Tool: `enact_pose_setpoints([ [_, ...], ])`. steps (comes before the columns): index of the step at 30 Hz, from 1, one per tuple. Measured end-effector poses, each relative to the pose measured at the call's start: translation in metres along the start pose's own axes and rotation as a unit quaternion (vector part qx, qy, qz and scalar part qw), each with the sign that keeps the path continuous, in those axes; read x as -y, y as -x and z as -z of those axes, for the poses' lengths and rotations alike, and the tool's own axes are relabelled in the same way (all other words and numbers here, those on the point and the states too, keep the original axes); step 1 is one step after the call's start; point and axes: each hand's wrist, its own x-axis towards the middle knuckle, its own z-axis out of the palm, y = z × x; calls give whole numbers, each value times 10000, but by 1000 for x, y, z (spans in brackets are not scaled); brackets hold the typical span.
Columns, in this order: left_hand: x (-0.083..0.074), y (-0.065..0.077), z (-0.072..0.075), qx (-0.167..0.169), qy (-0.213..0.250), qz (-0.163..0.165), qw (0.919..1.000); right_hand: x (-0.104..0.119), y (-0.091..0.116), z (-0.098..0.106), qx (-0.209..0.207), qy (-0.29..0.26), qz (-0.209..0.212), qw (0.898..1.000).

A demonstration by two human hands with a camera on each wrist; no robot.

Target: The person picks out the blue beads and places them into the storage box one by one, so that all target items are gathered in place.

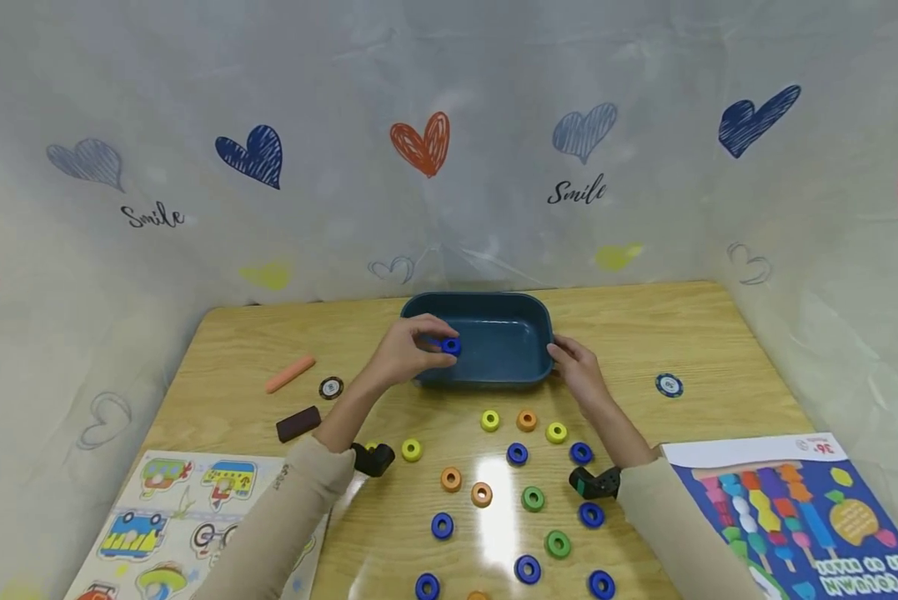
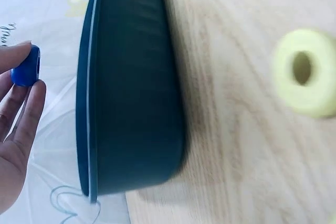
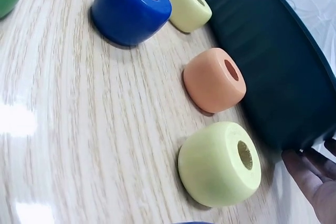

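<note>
My left hand (image 1: 411, 350) pinches a blue bead (image 2: 23, 73) with a hole through it, between thumb and fingers. In the head view that bead overlaps the left part of a dark teal rectangular tub (image 1: 497, 354); in the left wrist view it stands beyond the tub's rim. The tub sits on the table near the back edge, its visible floor bare. At the tub's right end my right hand (image 1: 579, 371) grips the side, thumb by the rim and fingers on the outer wall. The right wrist view shows its fingers (image 3: 302, 174) low against the tub.
Loose beads, such as an orange bead (image 3: 210, 81) and a green bead (image 1: 557, 552), lie scattered before the tub. A picture board (image 1: 141, 575) is front left, a printed sheet (image 1: 741, 450) front right. Sticks and poker chips lie at the sides; a patterned curtain (image 1: 494, 225) hangs behind.
</note>
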Motion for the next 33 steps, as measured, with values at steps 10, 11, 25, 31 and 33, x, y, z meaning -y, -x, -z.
enact_pose_setpoints([
  [10,5,-35,-9,-189,-167,356,9990,-2,-1,-2,16,80,6,10000],
  [11,5,-36,-10,-193,-155,358,9991,-3,-1,-2,21,70,5,10000],
  [25,6,-31,-5,-181,-247,97,9995,-4,-1,0,-1,62,71,10000],
  [31,6,-5,3,-80,-302,-134,9994,-3,-2,0,5,69,82,9999],
  [33,5,9,5,16,-248,-218,9995,-2,-2,0,23,111,93,9999],
])
